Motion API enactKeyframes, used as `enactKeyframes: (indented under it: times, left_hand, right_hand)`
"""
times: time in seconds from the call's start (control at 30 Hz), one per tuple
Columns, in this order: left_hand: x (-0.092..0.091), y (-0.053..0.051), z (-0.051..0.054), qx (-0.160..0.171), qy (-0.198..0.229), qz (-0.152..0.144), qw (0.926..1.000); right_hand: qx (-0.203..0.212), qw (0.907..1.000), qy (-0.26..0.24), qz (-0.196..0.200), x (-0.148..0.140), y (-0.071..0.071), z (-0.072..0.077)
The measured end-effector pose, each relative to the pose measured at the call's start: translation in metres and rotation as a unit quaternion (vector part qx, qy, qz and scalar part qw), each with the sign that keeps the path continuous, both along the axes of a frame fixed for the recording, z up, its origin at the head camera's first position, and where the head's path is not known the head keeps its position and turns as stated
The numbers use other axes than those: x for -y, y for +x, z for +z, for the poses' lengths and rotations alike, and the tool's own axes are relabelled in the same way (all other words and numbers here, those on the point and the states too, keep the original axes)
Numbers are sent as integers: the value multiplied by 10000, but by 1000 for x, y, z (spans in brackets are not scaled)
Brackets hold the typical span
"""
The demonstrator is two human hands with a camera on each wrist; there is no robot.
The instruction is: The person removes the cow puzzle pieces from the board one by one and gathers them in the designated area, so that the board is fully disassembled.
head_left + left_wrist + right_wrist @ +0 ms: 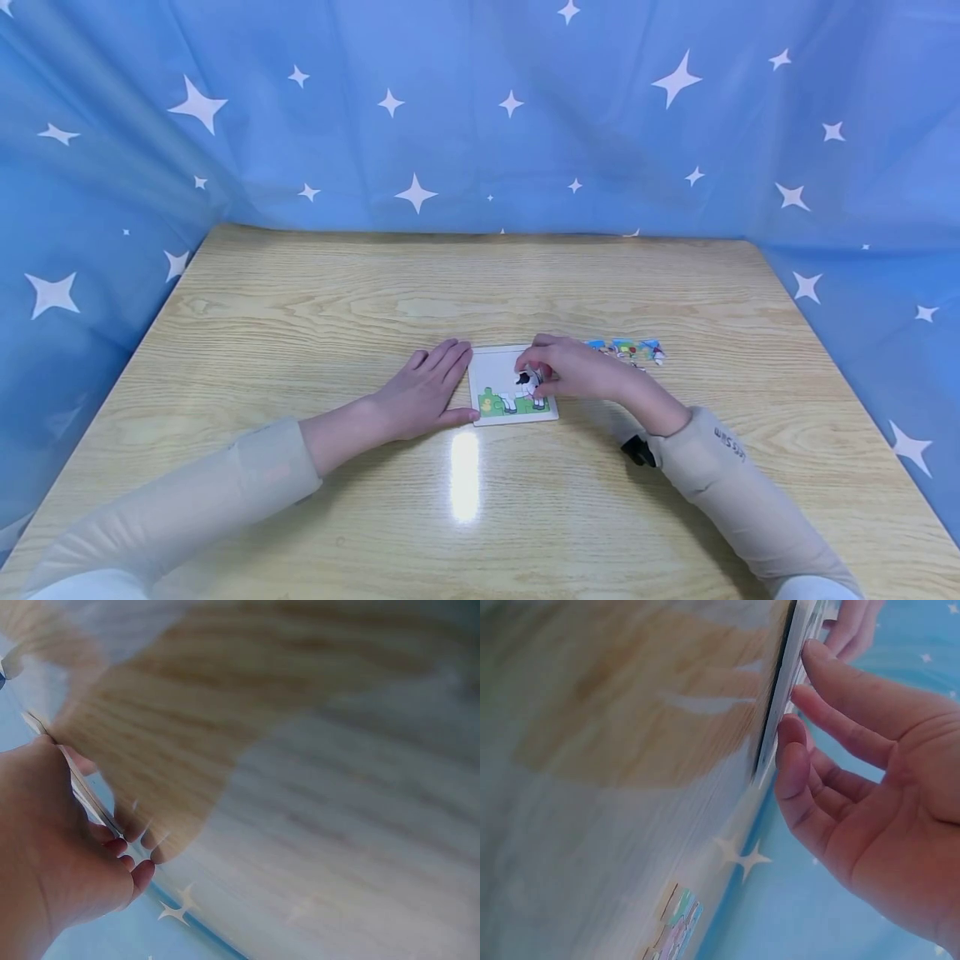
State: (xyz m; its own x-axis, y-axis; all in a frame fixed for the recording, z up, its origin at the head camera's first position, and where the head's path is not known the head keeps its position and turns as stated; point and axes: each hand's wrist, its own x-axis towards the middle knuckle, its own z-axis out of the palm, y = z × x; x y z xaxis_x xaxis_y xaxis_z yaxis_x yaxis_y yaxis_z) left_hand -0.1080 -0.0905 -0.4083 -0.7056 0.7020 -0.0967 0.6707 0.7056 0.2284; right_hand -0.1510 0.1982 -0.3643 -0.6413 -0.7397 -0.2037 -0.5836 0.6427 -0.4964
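Note:
A small jigsaw puzzle tray (492, 365) with a white rim lies on the wooden table. Along its lower part sit joined puzzle pieces (491, 406) with green ground and white animal legs. My right hand (579, 368) reaches over the tray's right side, thumb and fingers bent around a black-and-white puzzle piece (523, 380), partly hidden by the fingers. Flat against the left edge, my left hand (422, 390) rests with its fingers straight and the thumb at the lower left corner. The right wrist view shows the right fingertips (793, 761) close to the tray's edge.
Loose colourful puzzle pieces (630, 348) lie right of the tray, partly behind the right hand. The wooden table (315, 300) extends around everything, with a blue star-printed curtain (465, 150) behind it. Light glares off the tabletop in front of the tray.

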Motion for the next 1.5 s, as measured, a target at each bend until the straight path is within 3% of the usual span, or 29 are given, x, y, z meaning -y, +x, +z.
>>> enactKeyframes:
  times: [0.67, 0.9, 1.5]
  left_hand:
    - [1, 0, 2, 36, 12, -2, 10000]
    - [0, 1, 3, 174, -71, 1, 9998]
    - [0, -1, 3, 1, -94, -118, 9999]
  right_hand:
    - [87, 9996, -211, -169, 4, 3, 2]
    - [-34, 9994, -349, -71, 1, 4, -1]
    - [-268, 9965, -762, 207, -3, 10, 2]
